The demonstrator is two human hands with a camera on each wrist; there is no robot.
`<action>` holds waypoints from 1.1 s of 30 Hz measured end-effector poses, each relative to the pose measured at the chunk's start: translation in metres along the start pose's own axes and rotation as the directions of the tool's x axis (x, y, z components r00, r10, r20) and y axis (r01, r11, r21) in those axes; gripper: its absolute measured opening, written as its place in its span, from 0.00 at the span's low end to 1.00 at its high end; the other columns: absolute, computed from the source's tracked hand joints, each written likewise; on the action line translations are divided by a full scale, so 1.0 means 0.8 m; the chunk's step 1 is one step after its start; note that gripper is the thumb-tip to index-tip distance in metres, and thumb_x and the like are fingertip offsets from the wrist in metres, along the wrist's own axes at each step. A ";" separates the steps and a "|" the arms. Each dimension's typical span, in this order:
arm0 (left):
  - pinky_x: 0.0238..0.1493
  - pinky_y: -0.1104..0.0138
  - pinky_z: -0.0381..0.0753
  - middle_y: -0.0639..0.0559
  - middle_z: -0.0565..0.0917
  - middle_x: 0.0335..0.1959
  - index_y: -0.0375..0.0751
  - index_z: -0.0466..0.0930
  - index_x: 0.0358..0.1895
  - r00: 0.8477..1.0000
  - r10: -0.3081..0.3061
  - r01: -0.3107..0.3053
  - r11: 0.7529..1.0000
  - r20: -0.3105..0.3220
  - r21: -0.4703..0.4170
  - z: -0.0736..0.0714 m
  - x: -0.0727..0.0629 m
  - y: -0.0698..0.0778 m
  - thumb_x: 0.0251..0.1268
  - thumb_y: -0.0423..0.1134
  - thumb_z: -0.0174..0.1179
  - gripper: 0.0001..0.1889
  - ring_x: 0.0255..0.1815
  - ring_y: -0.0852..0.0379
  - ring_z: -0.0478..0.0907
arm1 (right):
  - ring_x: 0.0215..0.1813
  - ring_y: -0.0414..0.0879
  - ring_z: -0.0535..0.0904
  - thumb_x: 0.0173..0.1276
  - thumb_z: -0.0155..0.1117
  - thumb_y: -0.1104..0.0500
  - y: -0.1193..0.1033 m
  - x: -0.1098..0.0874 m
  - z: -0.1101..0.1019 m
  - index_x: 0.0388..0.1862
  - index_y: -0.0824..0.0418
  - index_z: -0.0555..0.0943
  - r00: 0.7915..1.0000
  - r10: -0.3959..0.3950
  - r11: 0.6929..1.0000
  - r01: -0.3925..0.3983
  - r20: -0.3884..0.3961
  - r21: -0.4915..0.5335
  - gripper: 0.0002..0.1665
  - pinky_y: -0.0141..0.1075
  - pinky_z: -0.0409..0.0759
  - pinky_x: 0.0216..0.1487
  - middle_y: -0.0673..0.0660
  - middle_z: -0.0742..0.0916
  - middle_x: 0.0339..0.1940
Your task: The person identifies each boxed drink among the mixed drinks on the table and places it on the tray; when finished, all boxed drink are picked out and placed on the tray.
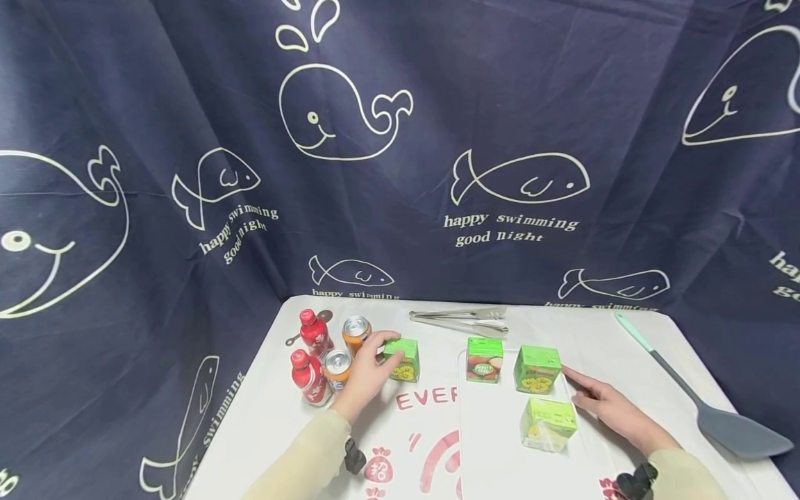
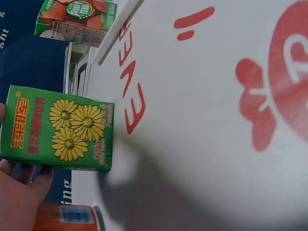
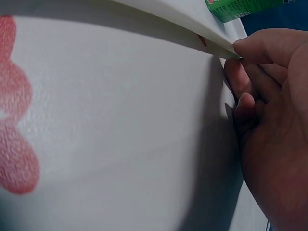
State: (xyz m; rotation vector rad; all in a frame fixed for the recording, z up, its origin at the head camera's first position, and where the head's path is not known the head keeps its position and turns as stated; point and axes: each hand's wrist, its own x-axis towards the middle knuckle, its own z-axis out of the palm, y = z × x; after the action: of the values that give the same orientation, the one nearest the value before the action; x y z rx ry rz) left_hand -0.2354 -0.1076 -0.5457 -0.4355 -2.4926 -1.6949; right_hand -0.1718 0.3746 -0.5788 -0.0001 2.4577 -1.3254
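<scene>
My left hand (image 1: pixel 367 371) grips a green drink carton (image 1: pixel 407 370) with yellow flowers, which stands on the table left of a white tray (image 1: pixel 490 434). In the left wrist view the flowered face of the carton (image 2: pixel 72 130) shows, with fingers at its top and side. My right hand (image 1: pixel 615 411) holds the right rim of the tray, thumb on top and fingers curled at its edge in the right wrist view. On the tray stand a carton with red fruit (image 1: pixel 484 368), a flowered carton (image 1: pixel 536 378) and a paler green carton (image 1: pixel 546 430).
Two red bottles (image 1: pixel 310 378) and two orange cans (image 1: pixel 357 330) stand close by my left hand. A dark measuring spoon (image 1: pixel 325 315) lies behind them. Metal tongs (image 1: pixel 459 321) lie at the back. On the right lies a grey spatula (image 1: pixel 737 430) with a mint handle.
</scene>
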 end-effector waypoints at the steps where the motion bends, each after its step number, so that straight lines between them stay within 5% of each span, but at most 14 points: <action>1: 0.65 0.53 0.80 0.51 0.79 0.62 0.49 0.82 0.60 1.000 -0.002 0.002 1.000 -0.001 -0.022 0.001 -0.001 -0.001 0.71 0.37 0.69 0.17 0.65 0.49 0.76 | 0.81 0.74 0.46 0.79 0.60 0.54 0.000 0.000 0.000 0.85 0.62 0.55 1.000 0.001 1.000 -0.001 0.000 0.001 0.43 0.66 0.53 0.77 0.71 0.56 0.83; 6: 0.68 0.45 0.75 0.42 0.77 0.65 0.40 0.79 0.64 1.000 -0.007 0.005 0.994 -0.013 -0.109 0.009 -0.006 -0.008 0.72 0.31 0.66 0.20 0.69 0.39 0.73 | 0.81 0.74 0.47 0.79 0.60 0.54 0.001 -0.001 0.001 0.85 0.63 0.56 1.000 0.001 1.000 -0.001 0.003 0.012 0.42 0.66 0.53 0.77 0.71 0.56 0.83; 11: 0.69 0.47 0.75 0.39 0.75 0.67 0.35 0.75 0.68 1.000 -0.007 0.005 0.994 -0.014 -0.112 0.013 -0.011 -0.015 0.73 0.29 0.64 0.22 0.70 0.36 0.71 | 0.81 0.74 0.47 0.79 0.60 0.55 0.001 -0.001 0.002 0.84 0.64 0.56 1.000 -0.003 1.000 0.003 0.000 0.012 0.42 0.66 0.53 0.77 0.72 0.56 0.83; 19: 0.67 0.60 0.78 0.50 0.75 0.69 0.44 0.75 0.70 1.000 0.000 0.000 0.995 0.002 -0.103 0.012 -0.013 -0.024 0.74 0.32 0.63 0.23 0.71 0.46 0.71 | 0.81 0.74 0.46 0.79 0.60 0.54 0.001 0.000 0.003 0.85 0.62 0.56 1.000 0.006 1.000 -0.006 -0.001 0.002 0.42 0.66 0.53 0.78 0.71 0.56 0.84; 33: 0.67 0.57 0.77 0.54 0.76 0.68 0.51 0.77 0.68 1.000 0.015 -0.016 0.996 -0.006 -0.088 0.011 -0.012 -0.028 0.74 0.30 0.63 0.23 0.73 0.49 0.70 | 0.81 0.75 0.46 0.79 0.60 0.54 0.002 0.001 0.001 0.85 0.62 0.55 1.000 0.001 1.000 -0.001 0.002 0.005 0.42 0.67 0.52 0.77 0.72 0.56 0.83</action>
State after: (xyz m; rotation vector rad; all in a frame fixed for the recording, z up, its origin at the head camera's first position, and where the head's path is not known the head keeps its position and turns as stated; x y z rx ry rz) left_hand -0.2320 -0.1091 -0.5713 -0.4558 -2.4115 -1.8025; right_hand -0.1724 0.3750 -0.5810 0.0007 2.4519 -1.3308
